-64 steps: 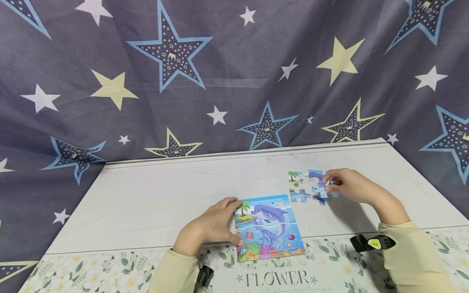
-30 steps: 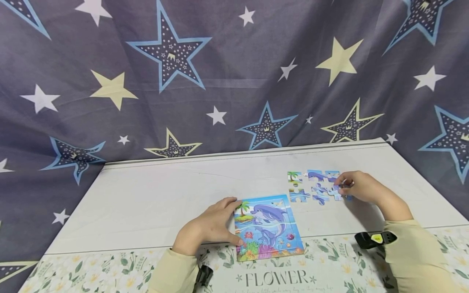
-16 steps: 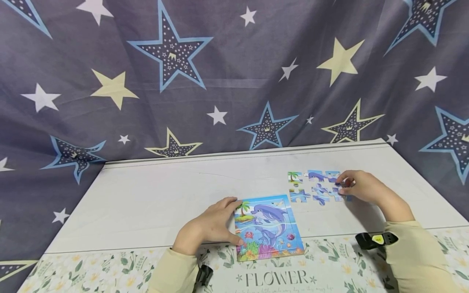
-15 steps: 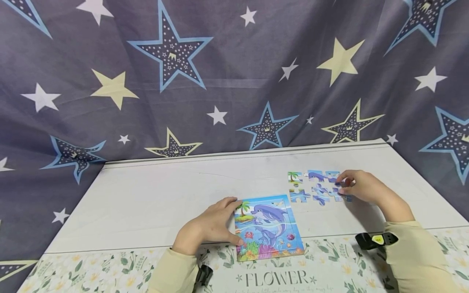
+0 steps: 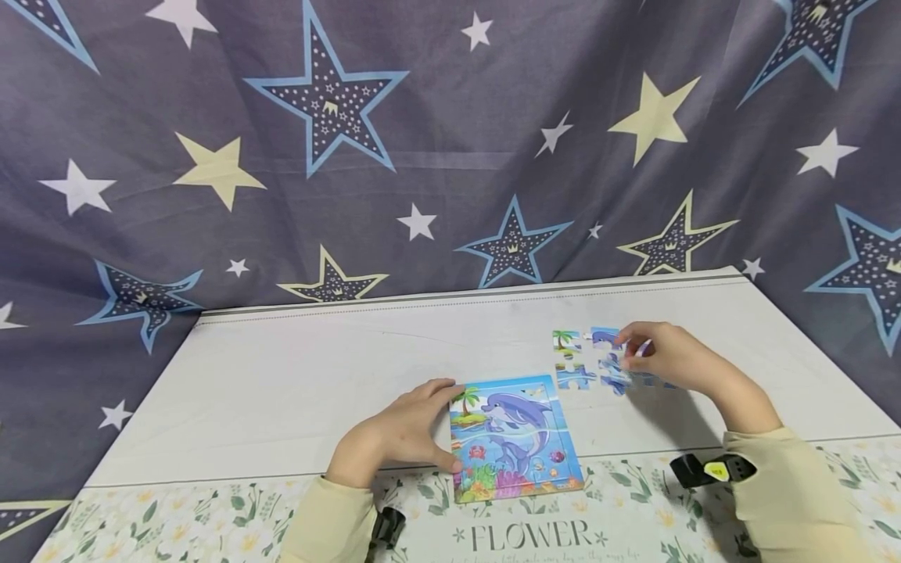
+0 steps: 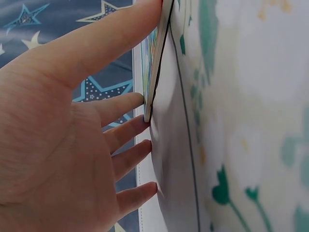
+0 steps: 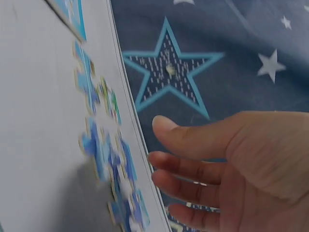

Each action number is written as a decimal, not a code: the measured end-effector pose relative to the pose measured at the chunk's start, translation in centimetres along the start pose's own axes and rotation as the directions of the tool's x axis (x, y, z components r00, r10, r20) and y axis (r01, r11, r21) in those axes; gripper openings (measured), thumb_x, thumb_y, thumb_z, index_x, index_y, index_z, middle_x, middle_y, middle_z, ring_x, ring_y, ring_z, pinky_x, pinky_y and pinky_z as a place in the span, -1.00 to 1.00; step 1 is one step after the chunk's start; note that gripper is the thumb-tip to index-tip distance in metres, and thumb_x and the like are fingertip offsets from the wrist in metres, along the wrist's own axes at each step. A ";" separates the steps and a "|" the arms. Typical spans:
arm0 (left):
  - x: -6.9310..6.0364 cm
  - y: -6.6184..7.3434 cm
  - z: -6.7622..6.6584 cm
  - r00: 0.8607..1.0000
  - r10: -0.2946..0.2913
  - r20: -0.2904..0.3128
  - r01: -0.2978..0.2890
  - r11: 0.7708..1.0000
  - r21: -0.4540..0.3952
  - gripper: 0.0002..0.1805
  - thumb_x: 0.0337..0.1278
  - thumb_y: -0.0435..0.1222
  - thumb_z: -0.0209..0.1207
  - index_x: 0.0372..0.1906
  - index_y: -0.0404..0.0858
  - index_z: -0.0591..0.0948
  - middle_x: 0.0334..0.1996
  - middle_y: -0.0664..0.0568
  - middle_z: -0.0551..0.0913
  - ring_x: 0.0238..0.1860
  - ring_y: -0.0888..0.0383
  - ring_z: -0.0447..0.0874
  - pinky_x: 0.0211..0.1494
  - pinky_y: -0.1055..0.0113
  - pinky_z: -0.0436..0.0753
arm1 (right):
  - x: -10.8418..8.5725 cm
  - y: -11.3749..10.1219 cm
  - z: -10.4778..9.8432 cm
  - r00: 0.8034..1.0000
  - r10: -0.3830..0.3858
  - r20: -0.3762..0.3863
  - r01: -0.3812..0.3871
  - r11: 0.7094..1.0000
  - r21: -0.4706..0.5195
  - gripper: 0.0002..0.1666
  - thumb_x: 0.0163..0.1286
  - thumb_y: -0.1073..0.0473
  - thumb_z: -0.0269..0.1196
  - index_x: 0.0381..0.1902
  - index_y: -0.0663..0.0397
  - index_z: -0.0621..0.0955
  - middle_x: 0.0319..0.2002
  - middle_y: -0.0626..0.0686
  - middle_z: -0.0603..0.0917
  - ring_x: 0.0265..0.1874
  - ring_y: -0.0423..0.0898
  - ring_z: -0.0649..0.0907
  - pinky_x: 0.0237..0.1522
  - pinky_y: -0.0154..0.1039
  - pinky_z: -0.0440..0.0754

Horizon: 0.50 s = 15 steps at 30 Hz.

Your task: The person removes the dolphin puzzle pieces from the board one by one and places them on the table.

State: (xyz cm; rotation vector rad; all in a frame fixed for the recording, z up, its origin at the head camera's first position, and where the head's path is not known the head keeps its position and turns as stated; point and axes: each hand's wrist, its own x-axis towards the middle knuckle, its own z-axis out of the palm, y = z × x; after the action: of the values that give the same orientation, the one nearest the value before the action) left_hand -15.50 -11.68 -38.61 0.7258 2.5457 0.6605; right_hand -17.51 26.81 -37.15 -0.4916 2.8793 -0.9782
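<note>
A square dolphin picture puzzle board (image 5: 517,438) lies flat near the middle of the table. My left hand (image 5: 404,426) rests along its left side, thumb on the near part and straight fingers at the far corner. The left wrist view shows the fingertips against the board's edge and the table. To the right lie loose jigsaw pieces in rows: a palm-tree piece (image 5: 565,339), a sea piece (image 5: 573,377) and a dolphin-head piece (image 5: 604,337). Over the right-hand pieces hovers my right hand (image 5: 672,356), partly hiding them. Its loosely bent fingers hold nothing in the right wrist view.
The white table mat (image 5: 338,383) has a flowered front strip (image 5: 190,520) printed with FLOWER. Behind the table hangs a dark star-patterned curtain (image 5: 450,156). Black straps with small devices are worn on both wrists.
My right hand moved right to the end pieces, and a piece there settled flat beneath its fingers. It has now come back left, above the middle pieces. My left hand hardly moved.
</note>
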 end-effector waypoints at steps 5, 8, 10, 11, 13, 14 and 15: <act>0.1 -0.1 0.0 1.000 0.008 0.001 -0.008 1.000 -0.005 0.17 -0.27 0.01 0.56 0.52 -0.22 0.23 0.51 -0.13 0.12 0.50 -0.18 0.05 0.46 -0.24 0.10 | 0.4 -2.0 1.0 0.998 -0.047 0.040 0.045 0.998 0.045 -0.72 0.29 0.30 0.36 -0.07 0.33 0.62 -0.35 -0.02 0.62 -0.45 -0.12 0.54 -0.49 -0.30 0.50; 0.0 -0.1 0.0 1.000 0.008 0.004 -0.008 1.000 -0.008 0.17 -0.28 -0.01 0.56 0.52 -0.20 0.23 0.51 -0.12 0.11 0.50 -0.18 0.05 0.46 -0.24 0.11 | 0.6 -3.0 1.6 0.996 -0.075 0.055 0.073 0.996 0.046 -0.72 0.29 0.30 0.36 -0.08 0.31 0.63 -0.35 -0.04 0.62 -0.44 -0.15 0.56 -0.48 -0.31 0.51; 0.0 -0.1 0.0 1.000 0.007 0.006 -0.007 1.000 -0.012 0.17 -0.28 -0.02 0.57 0.52 -0.20 0.23 0.52 -0.12 0.11 0.50 -0.19 0.05 0.46 -0.24 0.10 | 0.6 -3.5 2.0 0.994 -0.091 0.059 0.088 0.995 0.047 -0.73 0.28 0.29 0.37 -0.09 0.29 0.63 -0.35 -0.06 0.62 -0.42 -0.16 0.56 -0.48 -0.31 0.51; 0.0 -0.1 0.0 1.000 0.008 0.007 -0.008 1.000 -0.013 0.17 -0.28 -0.02 0.57 0.52 -0.20 0.23 0.52 -0.12 0.11 0.50 -0.19 0.05 0.46 -0.23 0.10 | 0.7 -3.8 2.2 0.993 -0.097 0.060 0.094 0.994 0.047 -0.73 0.28 0.29 0.37 -0.09 0.28 0.64 -0.36 -0.07 0.62 -0.42 -0.16 0.56 -0.48 -0.31 0.51; 0.0 -0.1 -0.1 1.000 0.009 0.006 -0.009 1.000 -0.016 0.18 -0.30 -0.03 0.58 0.52 -0.21 0.23 0.51 -0.13 0.11 0.50 -0.19 0.06 0.46 -0.24 0.09 | 0.7 -4.4 2.6 0.992 -0.110 0.060 0.108 0.993 0.047 -0.75 0.28 0.27 0.38 -0.10 0.24 0.65 -0.36 -0.09 0.62 -0.41 -0.16 0.56 -0.47 -0.30 0.51; 0.0 -0.1 0.0 1.000 0.010 0.006 -0.010 1.000 -0.017 0.18 -0.30 -0.03 0.58 0.51 -0.22 0.24 0.51 -0.13 0.12 0.49 -0.19 0.06 0.46 -0.24 0.09 | 0.8 -4.6 2.8 0.991 -0.119 0.060 0.117 0.992 0.046 -0.76 0.28 0.27 0.38 -0.11 0.23 0.66 -0.36 -0.09 0.62 -0.40 -0.17 0.56 -0.45 -0.30 0.51; 0.0 -0.1 0.0 1.000 0.010 0.005 -0.010 1.000 -0.016 0.18 -0.31 -0.04 0.58 0.51 -0.22 0.24 0.51 -0.13 0.12 0.49 -0.19 0.06 0.46 -0.23 0.09 | 0.8 -4.9 3.1 0.990 -0.128 0.062 0.125 0.991 0.049 -0.77 0.27 0.26 0.39 -0.12 0.21 0.66 -0.36 -0.10 0.62 -0.40 -0.17 0.56 -0.44 -0.29 0.51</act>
State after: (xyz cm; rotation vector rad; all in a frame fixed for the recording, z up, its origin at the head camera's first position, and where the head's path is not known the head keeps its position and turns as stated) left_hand -15.57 -11.77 -38.63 0.7347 2.5310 0.6804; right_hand -16.42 21.09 -36.60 -0.6966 2.7915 -1.0220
